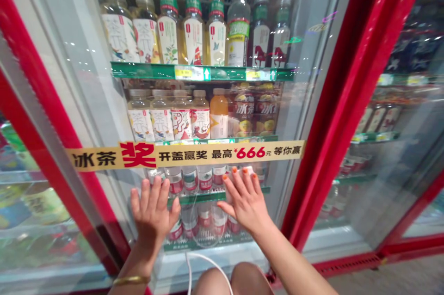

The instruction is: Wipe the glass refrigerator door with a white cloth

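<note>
My left hand (152,212) and my right hand (244,200) are both held up flat, fingers spread, against the lower part of a glass fridge door (305,101) framed in red. Neither hand holds anything. A gold bangle (132,280) sits on my left wrist. Behind the glass, just above and between my hands, stand small water bottles with red labels (204,177). A yellow banner with red and black Chinese text (187,154) runs across the door right above my fingertips.
Shelves hold tea bottles (168,27) on top and iced tea bottles (255,110) in the middle. Red door frames (347,101) separate neighbouring fridges on both sides. A white cable (194,269) hangs near my knees (232,279) at the bottom.
</note>
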A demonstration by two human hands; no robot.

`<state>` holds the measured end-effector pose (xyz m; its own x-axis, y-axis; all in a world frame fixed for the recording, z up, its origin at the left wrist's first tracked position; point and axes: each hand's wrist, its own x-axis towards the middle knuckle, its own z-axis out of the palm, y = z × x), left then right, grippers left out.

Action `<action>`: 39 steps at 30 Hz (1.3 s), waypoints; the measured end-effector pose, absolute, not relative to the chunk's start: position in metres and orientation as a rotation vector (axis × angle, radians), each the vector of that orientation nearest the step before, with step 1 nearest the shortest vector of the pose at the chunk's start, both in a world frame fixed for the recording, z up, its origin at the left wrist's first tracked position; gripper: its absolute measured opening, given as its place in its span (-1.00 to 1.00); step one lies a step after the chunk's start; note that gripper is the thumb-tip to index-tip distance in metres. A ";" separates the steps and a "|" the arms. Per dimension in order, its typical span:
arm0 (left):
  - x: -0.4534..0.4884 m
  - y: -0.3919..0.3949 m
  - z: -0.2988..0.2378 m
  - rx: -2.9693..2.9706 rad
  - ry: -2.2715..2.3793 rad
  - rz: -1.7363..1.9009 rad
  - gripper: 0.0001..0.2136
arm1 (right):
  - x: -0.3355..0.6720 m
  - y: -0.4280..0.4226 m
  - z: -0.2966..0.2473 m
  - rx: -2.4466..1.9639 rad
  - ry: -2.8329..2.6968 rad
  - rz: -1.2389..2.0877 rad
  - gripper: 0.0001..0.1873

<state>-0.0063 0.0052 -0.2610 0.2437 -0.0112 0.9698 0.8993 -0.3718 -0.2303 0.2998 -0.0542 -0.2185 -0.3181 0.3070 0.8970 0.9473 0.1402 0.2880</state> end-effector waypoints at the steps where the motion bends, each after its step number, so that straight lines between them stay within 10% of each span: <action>1: -0.006 0.006 -0.262 -1.613 -0.848 -1.270 -0.18 | 0.311 -0.055 -0.222 -1.256 -1.670 -1.183 -0.01; 8: -0.008 0.010 -0.269 -1.631 -0.894 -1.319 -0.18 | 0.318 -0.035 -0.163 -1.392 -1.300 -0.967 0.06; 15: -0.007 0.008 -0.269 -1.647 -0.909 -1.311 -0.18 | 0.312 -0.058 -0.235 -1.239 -1.705 -1.170 -0.02; 22: -0.002 0.005 -0.262 -1.628 -0.885 -1.322 -0.21 | 0.309 -0.032 -0.140 -1.372 -1.309 -0.927 0.03; 29: 0.002 -0.002 -0.253 -1.629 -0.852 -1.309 -0.23 | 0.290 -0.055 -0.232 -1.206 -1.687 -1.147 -0.01; 39: 0.006 -0.007 -0.244 -1.628 -0.839 -1.301 -0.27 | 0.261 -0.035 -0.173 -1.242 -1.590 -1.080 0.04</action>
<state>0.0058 -0.0067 -0.2440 0.2284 -0.0116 0.9735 0.8917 -0.3988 -0.2139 0.2615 -0.0346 -0.1732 -0.1694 0.2698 0.9479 0.9806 0.1426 0.1346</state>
